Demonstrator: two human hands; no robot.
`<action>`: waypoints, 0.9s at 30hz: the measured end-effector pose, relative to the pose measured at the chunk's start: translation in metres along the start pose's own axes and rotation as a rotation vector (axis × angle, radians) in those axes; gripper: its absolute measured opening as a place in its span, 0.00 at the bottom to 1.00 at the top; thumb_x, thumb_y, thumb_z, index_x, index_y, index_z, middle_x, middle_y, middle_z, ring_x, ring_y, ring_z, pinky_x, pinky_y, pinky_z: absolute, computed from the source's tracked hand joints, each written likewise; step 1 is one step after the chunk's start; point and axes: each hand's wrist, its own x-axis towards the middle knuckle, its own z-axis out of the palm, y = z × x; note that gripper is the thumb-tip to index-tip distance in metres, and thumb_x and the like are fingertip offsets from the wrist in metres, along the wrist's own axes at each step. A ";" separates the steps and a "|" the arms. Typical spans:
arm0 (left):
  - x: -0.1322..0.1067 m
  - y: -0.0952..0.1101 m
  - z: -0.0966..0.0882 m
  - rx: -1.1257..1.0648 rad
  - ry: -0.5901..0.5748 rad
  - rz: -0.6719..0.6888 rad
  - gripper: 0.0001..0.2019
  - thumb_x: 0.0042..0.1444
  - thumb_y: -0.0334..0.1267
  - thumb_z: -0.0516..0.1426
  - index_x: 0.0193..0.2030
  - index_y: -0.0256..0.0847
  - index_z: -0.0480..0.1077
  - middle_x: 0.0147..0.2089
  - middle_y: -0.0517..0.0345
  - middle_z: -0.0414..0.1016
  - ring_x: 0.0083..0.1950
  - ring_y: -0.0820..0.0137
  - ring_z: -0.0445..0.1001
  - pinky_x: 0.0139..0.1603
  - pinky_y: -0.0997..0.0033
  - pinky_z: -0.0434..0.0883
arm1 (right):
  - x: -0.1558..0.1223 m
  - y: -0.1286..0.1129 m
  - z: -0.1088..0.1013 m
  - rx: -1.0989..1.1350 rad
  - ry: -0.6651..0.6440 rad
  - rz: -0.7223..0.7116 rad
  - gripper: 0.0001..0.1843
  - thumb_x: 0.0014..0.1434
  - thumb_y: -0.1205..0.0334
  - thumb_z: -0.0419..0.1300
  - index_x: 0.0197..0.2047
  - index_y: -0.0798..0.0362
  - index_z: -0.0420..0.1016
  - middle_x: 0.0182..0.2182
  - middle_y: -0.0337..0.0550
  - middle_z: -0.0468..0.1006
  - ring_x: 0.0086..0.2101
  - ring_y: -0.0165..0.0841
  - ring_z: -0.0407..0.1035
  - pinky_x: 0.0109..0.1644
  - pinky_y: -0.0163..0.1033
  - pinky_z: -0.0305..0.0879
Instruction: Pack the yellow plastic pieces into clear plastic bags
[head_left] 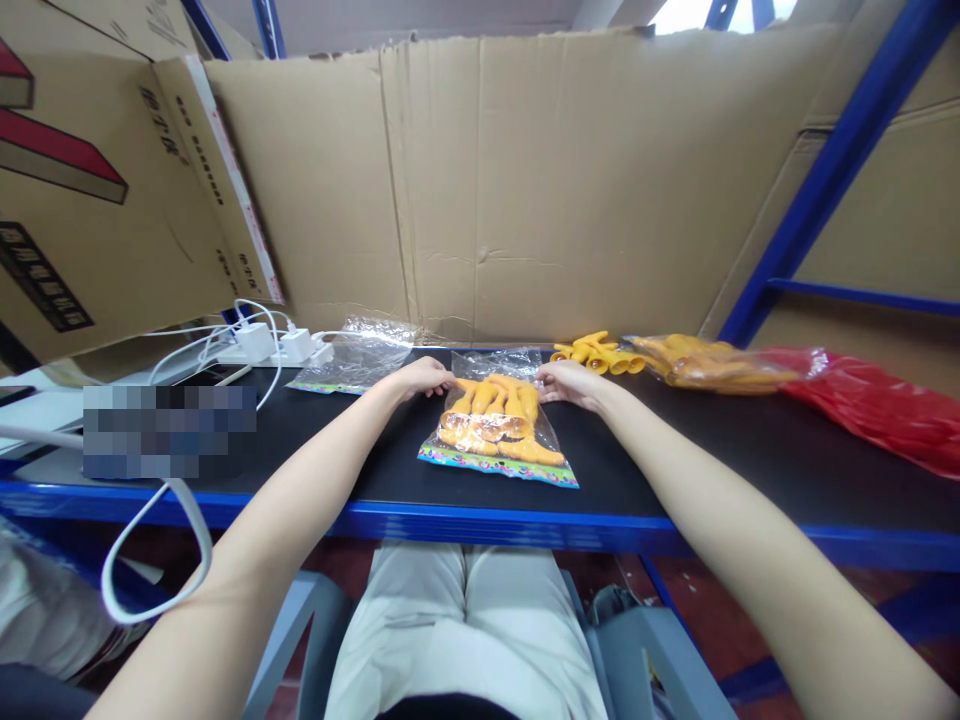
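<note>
A clear plastic bag (496, 477) with a colourful printed strip along its near edge lies flat on the black tabletop in front of me. Inside it are several orange-yellow, hollow, finger-like pieces (491, 405), some with round open ends. At the bag's far left corner, my left hand (424, 378) is closed, with its fingertips pinching the plastic. My right hand (568, 384) grips the far right side, its fingers curled and partly hidden. Loose pieces of the same kind (598, 353) lie just beyond my right hand.
Another clear bag (352, 355) lies back left, beside white chargers and cables (259, 343). At the right are a filled bag of yellow pieces (697, 362) and a red plastic bag (870, 405). Cardboard (525, 190) walls the back. A white cable loop (199, 530) hangs by my left forearm.
</note>
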 end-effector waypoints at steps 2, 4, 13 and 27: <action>-0.001 0.001 0.004 0.015 0.041 0.005 0.06 0.44 0.30 0.56 0.19 0.35 0.66 0.22 0.58 0.68 0.21 0.78 0.63 0.17 0.78 0.54 | 0.000 0.000 0.000 -0.002 0.001 -0.008 0.08 0.52 0.76 0.50 0.25 0.57 0.61 0.17 0.37 0.66 0.19 0.26 0.67 0.28 0.34 0.71; -0.002 0.003 0.007 0.023 0.074 0.001 0.07 0.44 0.29 0.55 0.18 0.35 0.65 0.22 0.58 0.67 0.20 0.78 0.63 0.17 0.78 0.54 | 0.001 0.001 0.000 -0.004 0.002 -0.011 0.08 0.52 0.76 0.50 0.25 0.57 0.61 0.16 0.36 0.65 0.19 0.26 0.67 0.28 0.34 0.71; 0.005 -0.004 0.011 0.188 0.160 0.055 0.10 0.46 0.35 0.55 0.17 0.35 0.65 0.17 0.58 0.66 0.14 0.79 0.57 0.15 0.77 0.52 | 0.004 0.002 -0.002 0.013 -0.002 -0.027 0.08 0.52 0.76 0.50 0.24 0.56 0.60 0.14 0.34 0.62 0.17 0.26 0.66 0.27 0.35 0.71; 0.004 0.006 0.008 -0.625 -0.047 -0.172 0.07 0.49 0.26 0.47 0.22 0.36 0.60 0.24 0.46 0.75 0.29 0.70 0.76 0.35 0.73 0.72 | 0.009 0.004 -0.003 0.252 0.020 0.071 0.09 0.46 0.77 0.47 0.23 0.54 0.55 0.16 0.37 0.66 0.19 0.27 0.66 0.26 0.35 0.70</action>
